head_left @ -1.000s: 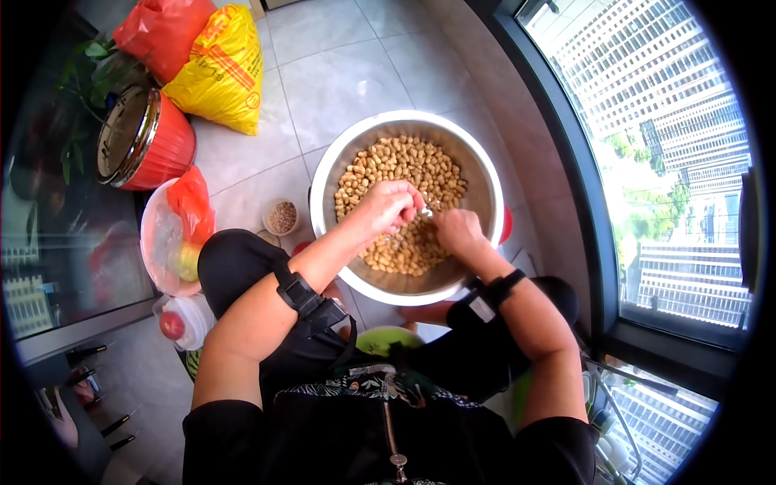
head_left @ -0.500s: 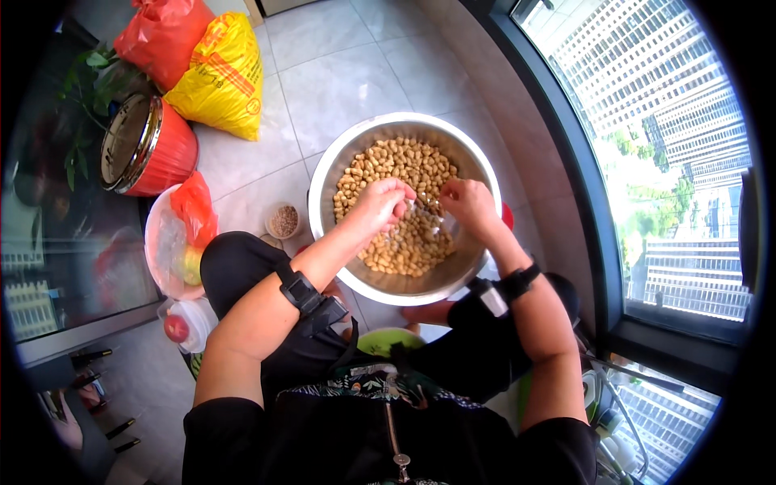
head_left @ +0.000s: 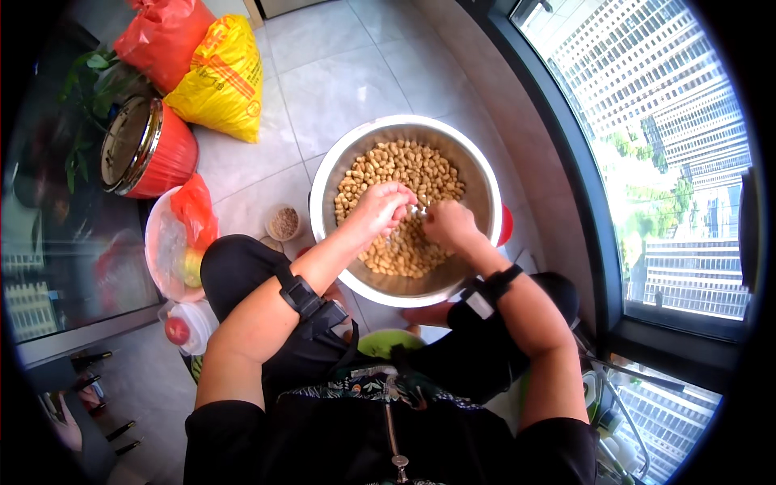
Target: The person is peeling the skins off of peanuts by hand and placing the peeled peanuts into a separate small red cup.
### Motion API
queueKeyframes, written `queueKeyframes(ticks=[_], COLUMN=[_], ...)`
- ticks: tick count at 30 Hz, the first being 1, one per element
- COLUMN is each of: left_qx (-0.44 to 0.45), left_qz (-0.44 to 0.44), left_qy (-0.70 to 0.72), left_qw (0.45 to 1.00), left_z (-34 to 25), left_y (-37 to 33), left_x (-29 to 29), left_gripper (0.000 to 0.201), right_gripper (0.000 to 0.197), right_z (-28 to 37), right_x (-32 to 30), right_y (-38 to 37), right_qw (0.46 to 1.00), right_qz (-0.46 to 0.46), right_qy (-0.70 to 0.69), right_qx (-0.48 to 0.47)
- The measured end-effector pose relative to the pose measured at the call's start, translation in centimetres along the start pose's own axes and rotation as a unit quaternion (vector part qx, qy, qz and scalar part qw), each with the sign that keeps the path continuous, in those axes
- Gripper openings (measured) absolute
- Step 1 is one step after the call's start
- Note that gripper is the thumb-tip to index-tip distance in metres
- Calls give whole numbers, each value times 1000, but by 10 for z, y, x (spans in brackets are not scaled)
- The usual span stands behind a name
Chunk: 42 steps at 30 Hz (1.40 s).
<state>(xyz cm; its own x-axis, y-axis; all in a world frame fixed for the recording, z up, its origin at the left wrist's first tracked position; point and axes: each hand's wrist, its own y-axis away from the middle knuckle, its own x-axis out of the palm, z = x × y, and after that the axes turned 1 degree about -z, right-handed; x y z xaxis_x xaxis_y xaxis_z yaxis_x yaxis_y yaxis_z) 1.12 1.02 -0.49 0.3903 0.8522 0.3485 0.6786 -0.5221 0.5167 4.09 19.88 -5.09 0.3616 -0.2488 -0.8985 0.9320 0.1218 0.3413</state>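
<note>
A wide stainless-steel basin (head_left: 323,174) stands between my knees, with many unshelled peanuts (head_left: 404,166) spread over its bottom. Above its middle, my left hand (head_left: 383,208) is closed in a pinch, thumb and finger pointing right. Close by on the right, my right hand (head_left: 449,225) is curled, its fingertips turned toward the left one. Only a small gap lies between the two sets of fingertips. Whatever sits in either pinch is too small and too covered to make out. Small whitish bits show among the peanuts beneath the fingers.
A small cup of reddish-brown bits (head_left: 283,222) is left of the basin. Farther left are a pink basin (head_left: 153,242) with plastic bags and a red bucket (head_left: 174,153). A yellow bag (head_left: 226,81) lies behind. Below the steel basin sits a green bowl (head_left: 388,341). Windows line the right.
My right hand has moved left and slightly nearer to me, closing in on the left fingertips. The left hand has barely shifted.
</note>
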Motion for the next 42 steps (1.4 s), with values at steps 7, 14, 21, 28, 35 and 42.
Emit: queueKeyframes(ticks=[7, 14, 21, 28, 35, 42], left_qx=[3, 18, -9, 4, 29, -10], left_qz=[13, 27, 57, 121, 105, 50], left_qy=[60, 60, 32, 100, 85, 110], left_qw=[998, 998, 998, 988, 990, 993], left_z=[-7, -5, -14, -14, -13, -6], left_y=[6, 7, 4, 7, 9, 1], left_x=[7, 8, 10, 3, 8, 10], left_gripper=[28, 28, 29, 31, 31, 21], right_gripper=[16, 16, 18, 10, 12, 14], right_z=[28, 38, 32, 30, 28, 36], right_x=[-40, -50, -48, -53, -53, -44], right_y=[12, 22, 21, 19, 19, 16], right_qw=[774, 868, 837, 766, 669, 764], right_qz=[-70, -146, -161, -87, -14, -168], right_qy=[-624, -465, -511, -628, -743, -607], right_qx=[-82, -99, -109, -111, -38, -141])
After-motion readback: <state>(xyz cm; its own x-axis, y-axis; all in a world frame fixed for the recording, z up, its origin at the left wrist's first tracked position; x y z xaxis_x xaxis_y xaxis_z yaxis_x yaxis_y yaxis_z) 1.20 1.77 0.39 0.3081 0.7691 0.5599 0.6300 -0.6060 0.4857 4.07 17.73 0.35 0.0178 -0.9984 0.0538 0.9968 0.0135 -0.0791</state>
